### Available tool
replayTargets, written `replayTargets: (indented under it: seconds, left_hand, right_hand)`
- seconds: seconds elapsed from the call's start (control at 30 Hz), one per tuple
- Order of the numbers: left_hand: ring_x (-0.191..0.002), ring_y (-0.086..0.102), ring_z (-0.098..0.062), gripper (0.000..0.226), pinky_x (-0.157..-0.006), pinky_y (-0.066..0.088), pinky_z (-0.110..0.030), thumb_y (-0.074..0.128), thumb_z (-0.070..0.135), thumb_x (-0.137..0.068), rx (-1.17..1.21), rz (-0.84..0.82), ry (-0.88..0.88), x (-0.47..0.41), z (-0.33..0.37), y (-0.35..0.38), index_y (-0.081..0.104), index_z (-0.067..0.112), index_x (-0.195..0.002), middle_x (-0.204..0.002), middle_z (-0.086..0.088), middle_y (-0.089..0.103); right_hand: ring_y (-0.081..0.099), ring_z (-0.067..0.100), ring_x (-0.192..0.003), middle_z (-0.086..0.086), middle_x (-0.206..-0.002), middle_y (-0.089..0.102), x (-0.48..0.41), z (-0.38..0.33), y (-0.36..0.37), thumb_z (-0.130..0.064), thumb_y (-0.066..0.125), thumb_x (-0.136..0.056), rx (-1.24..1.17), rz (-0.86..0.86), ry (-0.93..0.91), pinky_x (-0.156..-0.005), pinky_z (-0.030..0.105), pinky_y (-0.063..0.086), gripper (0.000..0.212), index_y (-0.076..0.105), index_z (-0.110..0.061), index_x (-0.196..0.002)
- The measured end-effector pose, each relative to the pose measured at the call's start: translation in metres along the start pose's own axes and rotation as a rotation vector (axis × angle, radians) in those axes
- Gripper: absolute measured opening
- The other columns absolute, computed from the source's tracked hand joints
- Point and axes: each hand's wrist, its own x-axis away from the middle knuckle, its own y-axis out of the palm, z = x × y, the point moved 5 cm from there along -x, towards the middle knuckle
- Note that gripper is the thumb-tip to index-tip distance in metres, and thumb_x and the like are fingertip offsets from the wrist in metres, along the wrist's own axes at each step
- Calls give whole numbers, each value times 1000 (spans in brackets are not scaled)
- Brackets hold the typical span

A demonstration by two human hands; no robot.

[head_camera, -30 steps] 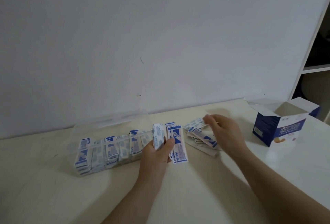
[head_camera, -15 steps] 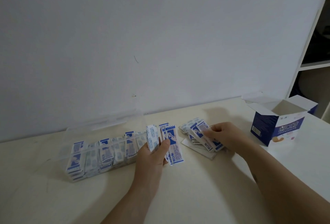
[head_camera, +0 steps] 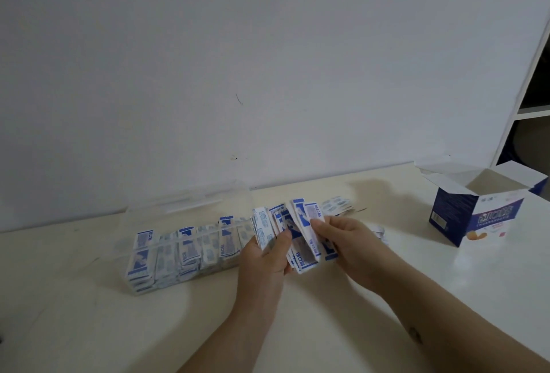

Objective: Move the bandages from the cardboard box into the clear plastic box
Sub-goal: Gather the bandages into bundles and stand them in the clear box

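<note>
Both hands are meeting over the middle of the table (head_camera: 297, 328), just right of the clear plastic box (head_camera: 190, 241). The left hand (head_camera: 265, 256) is gripping a fanned bunch of bandages (head_camera: 269, 228), thumb pressing across the front of the wrappers, the strips standing roughly upright. The right hand (head_camera: 348, 249) is pinching a second bunch of bandages (head_camera: 309, 224), thumb on top near the upper end, fingers curling behind; this bunch is leaning left and touching or overlapping the left hand's bunch, can't tell which strip belongs to which grip where they cross. So hands are close together, each clamped on wrappers, not touching each other as far as visible. The clear plastic box is sitting on the table at left, lid tipped open toward the wall (head_camera: 268, 75), and a row of blue-and-white bandages is standing packed inside it along its length, right end of the row partly hidden behind the left hand. A few loose bandages (head_camera: 337, 204) are lying flat on the table behind the right hand, near the wall, and a few more white ones (head_camera: 378, 231) are peeking out to the right of the right wrist. The cardboard box (head_camera: 476, 218) is standing well apart on the right side of the table, top flaps open, blue and white print facing the camera; the part of its inside that is showing is bare. A white shelf unit (head_camera: 523, 111) is showing at the far right edge. Frame is slightly motion-blurred around the hands.
</note>
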Motion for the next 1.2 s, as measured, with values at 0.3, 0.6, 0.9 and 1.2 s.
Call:
replayTargets:
  seconds: [0.3,0.6,0.9,1.2]
  left_hand:
    - [-45,42,-8,5,-46,42,-20,62,14,-88,-20,67,12,-6,-5,-4,66,13,-87,-45,7,45]
    - [-46,43,-7,7,-48,43,-20,63,12,-87,-52,13,41,-7,-2,-1,65,16,-82,-44,9,47]
    - [-44,40,-7,6,-61,41,-33,62,13,-87,92,-4,-48,-7,-7,-1,65,12,-82,-45,6,41]
    - [-47,58,-6,6,-55,50,-26,68,12,-83,67,-29,-99,-10,-6,-2,62,11,-86,-48,6,56]
  right_hand:
    - [69,25,-70,8,-78,73,12,-9,12,-22,63,-89,237,273,-233,-64,39,54,13,67,-9,-88]
    - [68,25,-75,2,-80,72,17,-15,18,-18,62,-89,196,244,-312,-65,32,56,9,70,-20,-90]
    - [70,23,-76,8,-86,74,14,-12,16,-17,53,-94,64,179,-208,-67,33,57,16,67,-8,-96]
    - [66,17,-64,9,-76,72,18,-29,-4,-9,58,-91,22,317,-320,-56,28,55,9,66,-7,-88]
